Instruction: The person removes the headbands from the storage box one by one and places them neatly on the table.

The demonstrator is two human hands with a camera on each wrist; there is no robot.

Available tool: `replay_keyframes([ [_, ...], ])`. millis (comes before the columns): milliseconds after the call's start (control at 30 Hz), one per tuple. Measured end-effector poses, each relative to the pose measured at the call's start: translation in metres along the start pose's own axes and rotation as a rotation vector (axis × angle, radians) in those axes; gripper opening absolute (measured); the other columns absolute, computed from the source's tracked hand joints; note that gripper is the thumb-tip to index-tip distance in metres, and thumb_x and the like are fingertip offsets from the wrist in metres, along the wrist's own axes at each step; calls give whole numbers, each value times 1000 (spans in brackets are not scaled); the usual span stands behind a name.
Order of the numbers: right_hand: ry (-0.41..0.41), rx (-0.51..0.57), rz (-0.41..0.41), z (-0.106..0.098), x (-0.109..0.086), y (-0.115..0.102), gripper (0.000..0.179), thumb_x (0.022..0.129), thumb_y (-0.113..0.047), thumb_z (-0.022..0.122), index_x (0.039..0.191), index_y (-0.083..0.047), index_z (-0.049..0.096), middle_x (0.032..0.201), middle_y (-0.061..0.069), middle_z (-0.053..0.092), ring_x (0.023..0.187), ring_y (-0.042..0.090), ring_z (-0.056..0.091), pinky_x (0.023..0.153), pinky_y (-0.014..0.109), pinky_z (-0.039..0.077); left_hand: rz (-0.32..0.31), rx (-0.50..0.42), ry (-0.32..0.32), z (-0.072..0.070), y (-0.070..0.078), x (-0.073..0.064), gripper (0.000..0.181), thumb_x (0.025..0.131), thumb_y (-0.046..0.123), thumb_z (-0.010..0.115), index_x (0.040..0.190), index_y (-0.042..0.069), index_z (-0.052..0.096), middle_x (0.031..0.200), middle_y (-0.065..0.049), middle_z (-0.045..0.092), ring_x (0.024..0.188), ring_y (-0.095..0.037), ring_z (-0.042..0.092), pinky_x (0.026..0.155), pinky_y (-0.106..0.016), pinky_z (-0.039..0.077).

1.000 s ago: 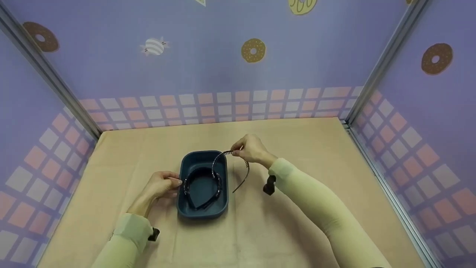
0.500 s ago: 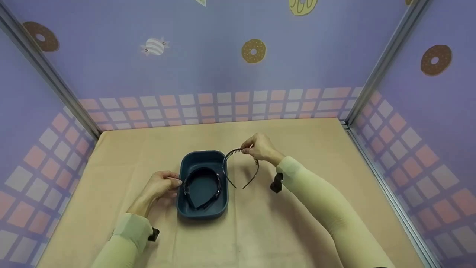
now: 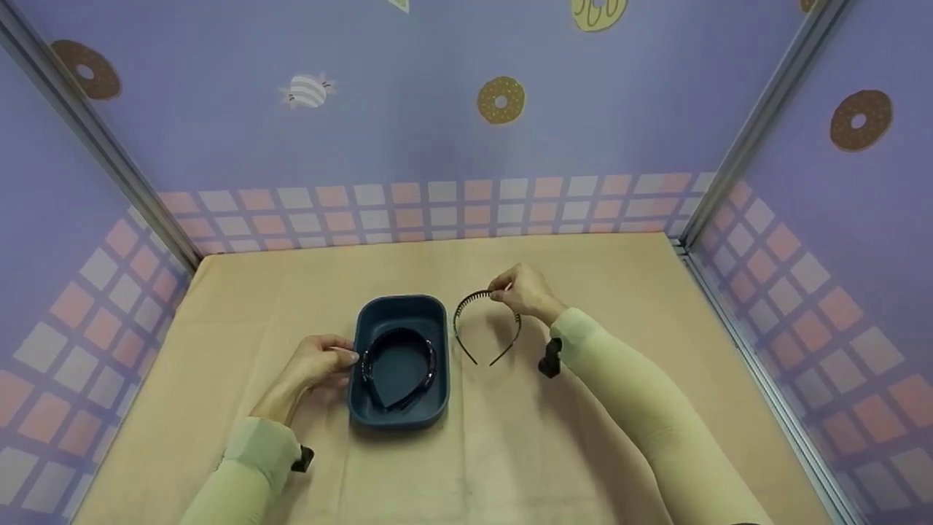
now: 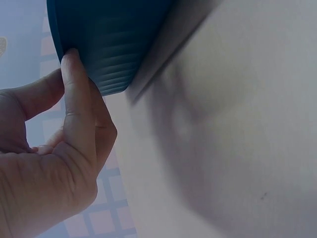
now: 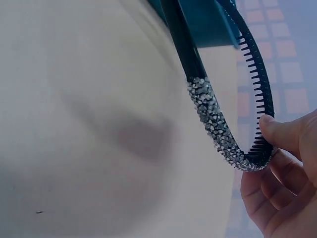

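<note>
Right hand [image 3: 523,292] pinches headband [image 5: 213,116], left hand [image 3: 312,364] tub [image 3: 401,421]; beige surface [image 3: 408,481], perhaps cloth-covered; purple walls [image 3: 401,138]

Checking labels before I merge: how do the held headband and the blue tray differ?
Shape: the held headband is a thin open arch with comb teeth; the blue tray is a walled container.
Look: the headband is black with glittery stones; the tray is plain blue.
Pose: the right hand holds the headband up; the tray sits on the table.
Shared: each has one hand on it.
</note>
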State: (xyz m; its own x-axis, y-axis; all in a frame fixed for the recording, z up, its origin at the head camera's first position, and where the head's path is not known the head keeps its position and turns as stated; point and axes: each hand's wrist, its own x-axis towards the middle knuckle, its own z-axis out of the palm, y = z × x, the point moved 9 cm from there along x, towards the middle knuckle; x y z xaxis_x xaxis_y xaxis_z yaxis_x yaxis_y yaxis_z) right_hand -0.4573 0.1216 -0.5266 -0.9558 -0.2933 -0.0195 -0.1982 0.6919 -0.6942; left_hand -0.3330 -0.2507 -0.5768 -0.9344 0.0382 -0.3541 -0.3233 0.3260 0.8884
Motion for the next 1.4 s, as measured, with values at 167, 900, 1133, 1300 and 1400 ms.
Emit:
replay_keyframes([
  [167, 11, -16, 22, 2, 1, 12, 15, 102, -12, 81, 115, -8, 89, 123, 12, 86, 120, 34, 79, 106, 50, 64, -3, -4, -2, 1, 0, 0, 38, 101, 4, 71, 136, -11, 66, 107, -5, 80, 89, -11, 76, 76, -32, 68],
  [900, -4, -6, 132, 21, 14, 45, 14, 103, -11, 81, 115, -8, 88, 127, 12, 85, 125, 31, 76, 108, 45, 64, 10, 15, 9, -1, 1, -1, 41, 102, 8, 72, 138, -10, 66, 112, -10, 78, 82, -13, 76, 76, -35, 70],
  [1133, 1, -2, 131, 23, 17, 49, 15, 104, -8, 79, 116, -8, 88, 129, 13, 84, 128, 34, 75, 110, 48, 62, 1, 2, 9, -1, 0, -1, 42, 103, 8, 71, 140, -10, 65, 115, -11, 78, 85, -13, 76, 74, -33, 69],
  [1300, 8, 19, 125, 26, 18, 53, 19, 103, -6, 77, 119, -6, 87, 132, 16, 82, 134, 37, 73, 114, 49, 61, -12, 10, 11, -1, -1, 0, 41, 102, 9, 72, 139, -8, 67, 114, -11, 80, 85, -14, 78, 75, -35, 69],
  [1400, 23, 12, 112, 28, 18, 56, 20, 102, -7, 79, 120, -6, 87, 131, 15, 83, 133, 37, 74, 115, 50, 61, -10, 13, 10, -1, -1, 0, 40, 102, 9, 72, 138, -8, 67, 112, -10, 80, 85, -14, 78, 75, -35, 69],
])
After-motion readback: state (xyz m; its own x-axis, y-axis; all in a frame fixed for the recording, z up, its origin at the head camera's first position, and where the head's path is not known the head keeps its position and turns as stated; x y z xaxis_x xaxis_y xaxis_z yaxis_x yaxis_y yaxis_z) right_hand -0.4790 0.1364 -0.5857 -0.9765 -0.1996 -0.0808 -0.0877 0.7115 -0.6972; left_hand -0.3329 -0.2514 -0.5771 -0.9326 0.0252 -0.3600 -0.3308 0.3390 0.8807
